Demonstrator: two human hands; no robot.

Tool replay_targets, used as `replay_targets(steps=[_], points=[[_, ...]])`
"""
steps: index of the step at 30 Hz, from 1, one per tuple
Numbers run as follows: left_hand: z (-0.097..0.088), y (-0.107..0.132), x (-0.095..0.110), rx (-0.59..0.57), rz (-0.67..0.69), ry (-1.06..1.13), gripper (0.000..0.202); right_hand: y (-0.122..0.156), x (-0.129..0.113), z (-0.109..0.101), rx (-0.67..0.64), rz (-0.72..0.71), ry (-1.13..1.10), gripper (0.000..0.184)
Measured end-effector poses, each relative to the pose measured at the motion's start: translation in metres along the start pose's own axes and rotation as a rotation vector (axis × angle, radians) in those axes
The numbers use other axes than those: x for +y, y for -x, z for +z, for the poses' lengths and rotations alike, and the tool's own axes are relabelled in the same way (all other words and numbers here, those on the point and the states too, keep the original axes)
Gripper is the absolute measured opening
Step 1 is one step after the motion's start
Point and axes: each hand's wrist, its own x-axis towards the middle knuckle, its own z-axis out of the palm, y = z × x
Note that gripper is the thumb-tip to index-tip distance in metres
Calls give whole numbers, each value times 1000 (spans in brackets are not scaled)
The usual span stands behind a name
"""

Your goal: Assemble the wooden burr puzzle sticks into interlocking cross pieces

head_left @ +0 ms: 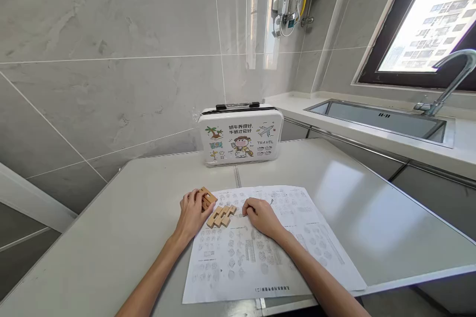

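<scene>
1. While the person's bare left hand [191,212] lies palm down at the far left corner of the large white printed paper sheet [275,277], its grip is narrow, with fingers and thumb set around a darker tan wooden block with cut-out openings [208,198].
2. Just beside that block, on the nearer side, a group of light wooden pieces with square notches [222,216] lies on the sheet in a slanted, staggered row, the pieces touching one another.
3. The bare right hand [261,214] rests on the sheet, to the right of the light pieces and apart from them. Its fingers curl inward with their tips partly hidden, so I cannot tell how tightly this grip is closed or whether it holds something.
4. The sheet carries rows of small grey diagrams, too faint to make out, and a line of bolder print along its near edge.
5. Under the sheet is a pale, smooth-topped bench [148,193] with a seam running across its middle.
6. Beyond the hands, a white hard-shell case with cartoon prints and a black handle [241,136] stands upright on the bench, near the grey marbled tile wall [148,94].
</scene>
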Motion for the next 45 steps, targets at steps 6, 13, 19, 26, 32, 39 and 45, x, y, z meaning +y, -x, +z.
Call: replay_targets(steps=[6, 13, 19, 26, 32, 39, 45], points=[[-3, -2, 1, 23, -24, 28, 43, 0, 0, -1, 0, -2, -2, 32], [-17, -5, 28, 86, 49, 65, 45, -3, -5, -1, 24, 25, -178, 24], [-19, -6, 93, 2, 273, 167, 62, -7, -24, -14, -167, 167, -995, 37], [-6, -7, 142, -115, 420, 356, 73, -2, -25, -41, -257, 422, -1330, 30], [5, -7, 147, -100, 347, 478, 80, 3, -6, -39, -217, 569, -1525, 25], [6, 8, 152, 105, 118, 585, 39, 1, 10, -41, -117, 507, -1692, 28], [10, 17, 160, -232, -51, 759, 27, 1, 20, -33, 78, 451, -1691, 25]])
